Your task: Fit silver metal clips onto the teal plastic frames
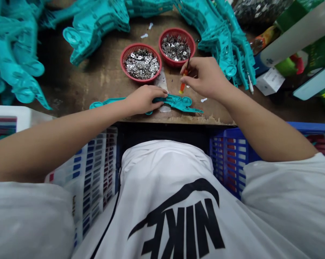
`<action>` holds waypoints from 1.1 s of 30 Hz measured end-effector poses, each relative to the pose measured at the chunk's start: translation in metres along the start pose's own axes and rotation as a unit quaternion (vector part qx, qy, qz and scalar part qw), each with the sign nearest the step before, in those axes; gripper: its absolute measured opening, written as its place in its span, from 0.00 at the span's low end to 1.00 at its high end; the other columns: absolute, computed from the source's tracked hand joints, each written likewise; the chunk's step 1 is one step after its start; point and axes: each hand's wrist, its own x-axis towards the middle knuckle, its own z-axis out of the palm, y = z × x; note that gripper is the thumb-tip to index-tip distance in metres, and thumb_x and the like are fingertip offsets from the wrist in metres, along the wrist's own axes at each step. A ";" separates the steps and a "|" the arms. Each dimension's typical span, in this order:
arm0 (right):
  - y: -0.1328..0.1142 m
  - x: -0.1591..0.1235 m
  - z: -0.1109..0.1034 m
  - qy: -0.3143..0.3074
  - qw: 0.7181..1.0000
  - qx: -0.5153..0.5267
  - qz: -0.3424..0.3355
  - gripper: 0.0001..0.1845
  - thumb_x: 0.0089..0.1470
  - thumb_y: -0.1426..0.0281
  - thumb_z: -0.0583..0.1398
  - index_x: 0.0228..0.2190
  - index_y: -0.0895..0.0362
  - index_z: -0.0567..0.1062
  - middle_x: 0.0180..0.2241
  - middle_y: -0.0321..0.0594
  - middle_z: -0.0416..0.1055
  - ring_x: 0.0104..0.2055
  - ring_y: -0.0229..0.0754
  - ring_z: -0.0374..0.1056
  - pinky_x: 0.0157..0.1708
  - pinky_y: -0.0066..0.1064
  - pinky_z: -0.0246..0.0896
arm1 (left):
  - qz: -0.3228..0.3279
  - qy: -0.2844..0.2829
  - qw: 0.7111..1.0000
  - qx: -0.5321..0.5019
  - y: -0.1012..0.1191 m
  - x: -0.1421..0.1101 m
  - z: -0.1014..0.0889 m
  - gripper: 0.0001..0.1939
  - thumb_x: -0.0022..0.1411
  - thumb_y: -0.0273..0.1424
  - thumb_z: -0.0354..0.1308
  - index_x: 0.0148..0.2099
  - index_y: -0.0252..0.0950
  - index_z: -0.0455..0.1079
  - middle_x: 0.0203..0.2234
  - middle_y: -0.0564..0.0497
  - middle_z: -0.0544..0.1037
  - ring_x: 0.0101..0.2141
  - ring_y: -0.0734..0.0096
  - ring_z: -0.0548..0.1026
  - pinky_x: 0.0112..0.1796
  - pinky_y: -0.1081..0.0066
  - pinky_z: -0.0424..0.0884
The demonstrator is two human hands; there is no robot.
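Your worn wooden worktop carries two red baskets of silver metal pieces near its far edge, with teal plastic frames along that edge and small white bits scattered nearby.

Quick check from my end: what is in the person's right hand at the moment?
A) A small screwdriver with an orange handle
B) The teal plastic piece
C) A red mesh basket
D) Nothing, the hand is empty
A. The right hand pinches the small screwdriver by its orange handle, while the teal plastic piece sits under the left hand.
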 end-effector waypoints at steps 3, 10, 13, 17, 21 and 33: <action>-0.015 -0.003 0.008 -0.021 0.999 -0.027 -0.006 0.31 0.80 0.64 0.57 0.73 0.56 0.88 0.65 0.58 0.91 0.58 0.61 0.87 0.58 0.51 0.79 | 0.004 -0.004 1.000 0.006 -0.001 0.000 0.000 0.22 0.84 0.38 0.62 0.67 0.36 0.92 0.72 0.35 0.91 0.71 0.40 0.89 0.77 0.44 0.83; -0.025 -0.004 0.017 -0.068 0.994 -0.086 -0.017 0.31 0.86 0.58 0.56 0.75 0.54 0.85 0.64 0.59 0.90 0.60 0.65 0.83 0.56 0.51 0.78 | 0.003 0.004 1.000 -0.003 -0.001 -0.002 -0.001 0.22 0.84 0.37 0.64 0.67 0.38 0.93 0.71 0.38 0.92 0.71 0.41 0.90 0.77 0.45 0.84; -0.023 -0.003 0.018 -0.070 0.995 -0.069 -0.014 0.30 0.85 0.60 0.56 0.75 0.54 0.85 0.62 0.59 0.91 0.59 0.64 0.84 0.55 0.50 0.78 | 0.008 0.005 1.000 -0.010 -0.002 -0.003 -0.002 0.21 0.84 0.40 0.63 0.66 0.39 0.93 0.71 0.39 0.92 0.70 0.42 0.91 0.76 0.45 0.85; -0.021 -0.006 0.022 -0.062 0.997 -0.048 -0.005 0.31 0.82 0.59 0.57 0.74 0.54 0.86 0.60 0.59 0.92 0.59 0.67 0.84 0.55 0.53 0.78 | -0.016 -0.009 1.000 -0.011 0.000 -0.004 -0.003 0.22 0.84 0.42 0.63 0.67 0.40 0.92 0.71 0.38 0.92 0.70 0.39 0.90 0.76 0.43 0.85; -0.016 -0.006 0.018 -0.035 0.999 -0.035 0.013 0.33 0.81 0.61 0.56 0.75 0.54 0.86 0.59 0.58 0.92 0.60 0.69 0.84 0.57 0.57 0.78 | -0.038 -0.016 0.999 0.017 0.007 -0.004 -0.003 0.29 0.85 0.39 0.61 0.79 0.38 0.85 0.69 0.35 0.91 0.70 0.36 0.88 0.75 0.42 0.83; 0.029 0.021 0.035 -0.043 0.993 -0.109 -0.011 0.34 0.80 0.67 0.57 0.78 0.58 0.84 0.73 0.60 0.84 0.72 0.62 0.79 0.68 0.50 0.72 | 0.025 -0.059 0.991 0.116 0.017 0.002 0.000 0.33 0.89 0.32 0.49 0.83 0.47 0.86 0.74 0.35 0.86 0.70 0.40 0.85 0.73 0.43 0.81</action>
